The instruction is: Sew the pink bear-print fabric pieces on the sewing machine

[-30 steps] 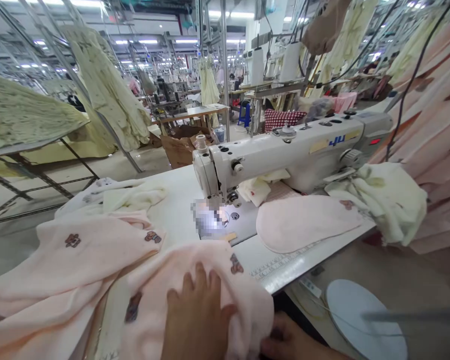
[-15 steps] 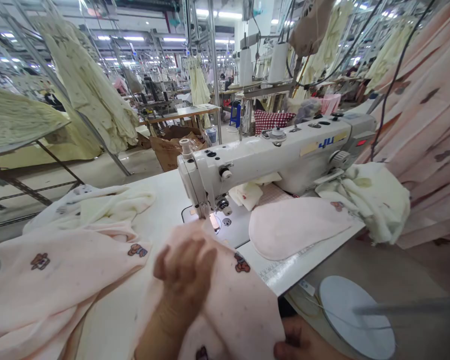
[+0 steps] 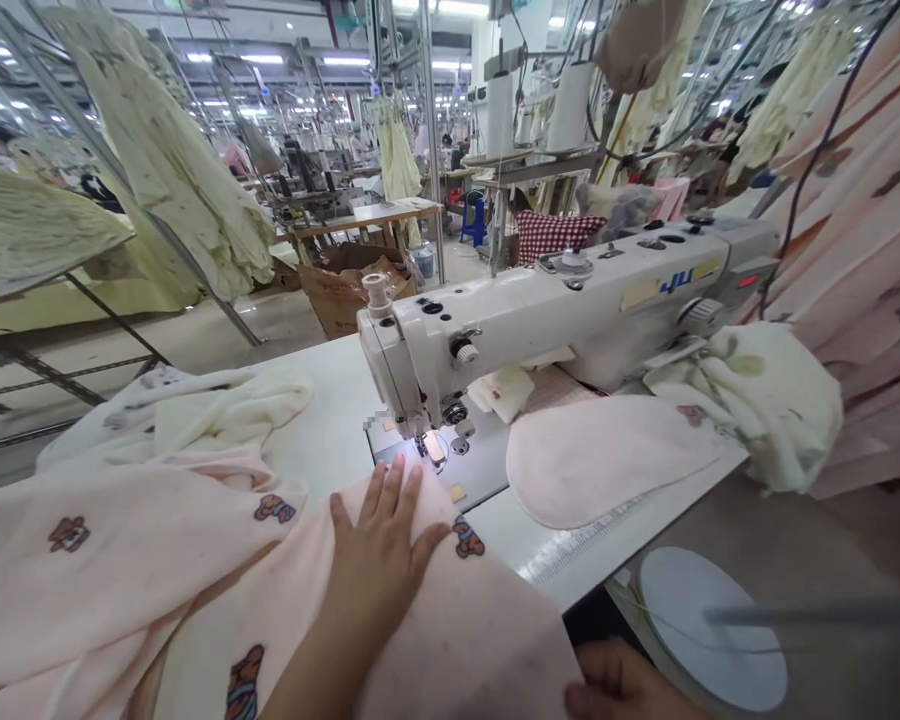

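Observation:
My left hand (image 3: 379,545) lies flat with fingers stretched out on pink fabric with bear prints (image 3: 457,620), its fingertips just short of the presser foot (image 3: 429,445) of a white sewing machine (image 3: 555,300). The fabric's front corner reaches the needle area. My right hand (image 3: 619,685) shows at the bottom edge, at the fabric's right corner below the table edge; its fingers curl on the cloth edge. A rounded pink cut piece (image 3: 607,455) lies on the table to the right of the needle.
More pink bear-print fabric (image 3: 112,560) and cream fabric (image 3: 217,405) are heaped on the left of the white table (image 3: 330,410). A cream bundle (image 3: 765,395) hangs off the right end. A round white disc (image 3: 712,630) sits lower right. Garments hang on racks behind.
My left hand, curled and lifting the fabric half a second ago, now lies flat on it closer to the needle. The fabric corner has moved forward to the presser foot.

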A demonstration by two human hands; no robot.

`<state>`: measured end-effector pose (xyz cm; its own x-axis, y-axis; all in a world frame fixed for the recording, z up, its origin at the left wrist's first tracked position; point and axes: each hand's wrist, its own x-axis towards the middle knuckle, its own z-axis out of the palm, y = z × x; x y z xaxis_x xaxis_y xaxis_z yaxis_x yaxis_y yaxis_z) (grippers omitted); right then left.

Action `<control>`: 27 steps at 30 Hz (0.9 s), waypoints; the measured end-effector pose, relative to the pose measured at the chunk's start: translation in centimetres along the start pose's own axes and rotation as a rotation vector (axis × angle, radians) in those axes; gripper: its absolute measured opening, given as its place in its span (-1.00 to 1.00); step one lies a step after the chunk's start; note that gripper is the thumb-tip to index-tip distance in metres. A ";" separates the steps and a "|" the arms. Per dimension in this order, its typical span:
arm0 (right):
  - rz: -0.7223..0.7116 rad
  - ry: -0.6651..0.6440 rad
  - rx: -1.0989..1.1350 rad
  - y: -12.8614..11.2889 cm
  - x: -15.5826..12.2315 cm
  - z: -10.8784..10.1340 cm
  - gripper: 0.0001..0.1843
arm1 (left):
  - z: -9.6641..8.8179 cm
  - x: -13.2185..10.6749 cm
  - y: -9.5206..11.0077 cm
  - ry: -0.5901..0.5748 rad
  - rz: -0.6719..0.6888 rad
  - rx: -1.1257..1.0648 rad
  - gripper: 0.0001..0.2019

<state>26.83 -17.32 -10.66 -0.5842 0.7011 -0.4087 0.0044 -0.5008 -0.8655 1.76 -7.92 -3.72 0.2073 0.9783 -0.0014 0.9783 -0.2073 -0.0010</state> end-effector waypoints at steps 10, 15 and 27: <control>-0.227 0.015 -0.804 -9.8 -1.8 -0.8 -0.77 | -0.5 -1.4 3.4 0.110 0.152 0.013 -0.40; -0.515 0.369 -1.229 -13.4 -0.1 -4.7 -0.64 | 0.4 -2.8 5.2 0.235 0.216 -0.048 -0.29; -0.791 0.650 -0.332 -19.0 -1.2 -4.4 -0.25 | -4.1 -1.9 3.9 0.077 -0.057 -0.964 -0.54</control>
<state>31.01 -6.42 5.04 0.0244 0.9502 0.3107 0.0920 0.3073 -0.9471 5.19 -10.56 0.43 0.1253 0.9914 0.0385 0.5608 -0.1028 0.8216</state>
